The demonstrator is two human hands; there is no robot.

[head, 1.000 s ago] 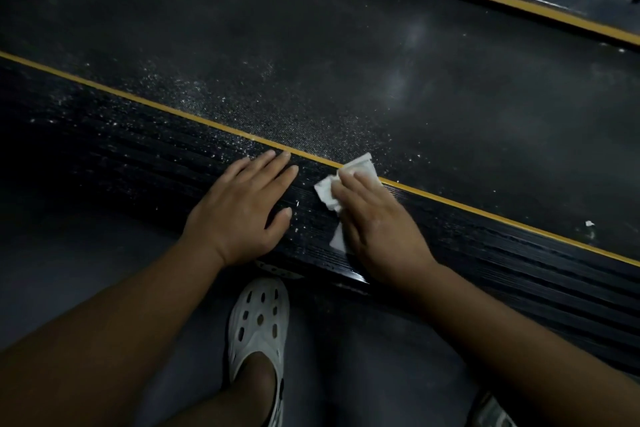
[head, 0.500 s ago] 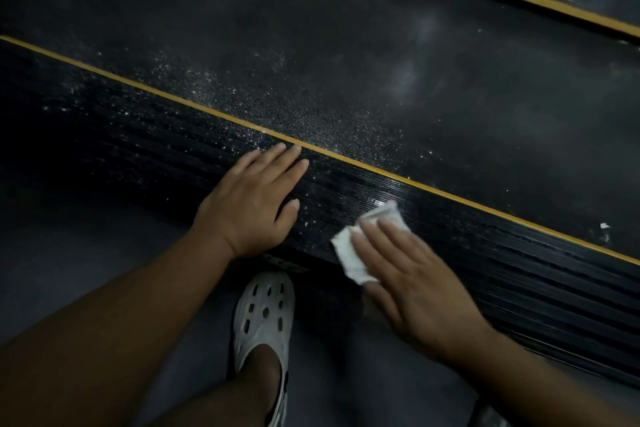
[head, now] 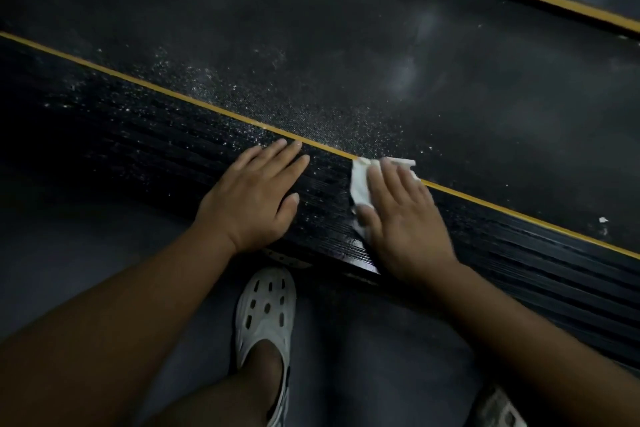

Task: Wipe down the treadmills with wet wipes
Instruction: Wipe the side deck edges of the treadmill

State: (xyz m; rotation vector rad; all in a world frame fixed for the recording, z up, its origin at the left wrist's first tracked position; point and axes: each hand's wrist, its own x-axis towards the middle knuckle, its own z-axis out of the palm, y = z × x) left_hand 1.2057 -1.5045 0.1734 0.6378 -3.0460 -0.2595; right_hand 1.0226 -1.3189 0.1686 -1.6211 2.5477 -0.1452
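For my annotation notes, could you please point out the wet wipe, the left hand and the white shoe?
wet wipe (head: 360,182): head view, on its exposed left part.
left hand (head: 256,198): head view, on its back.
white shoe (head: 265,308): head view, on its perforated upper.

- Treadmill (head: 346,45): the dark belt runs diagonally across your view, dusted with white specks near the yellow stripe (head: 207,107).
- Side rail (head: 138,156): black and ribbed, on your side of the stripe. Specks are scattered over its left part, and its near edge is glossy beside the wipe.
- Wet wipe (head: 360,184): white and crumpled, lying on the rail with its far edge across the stripe. Your right hand (head: 405,218) presses it flat.
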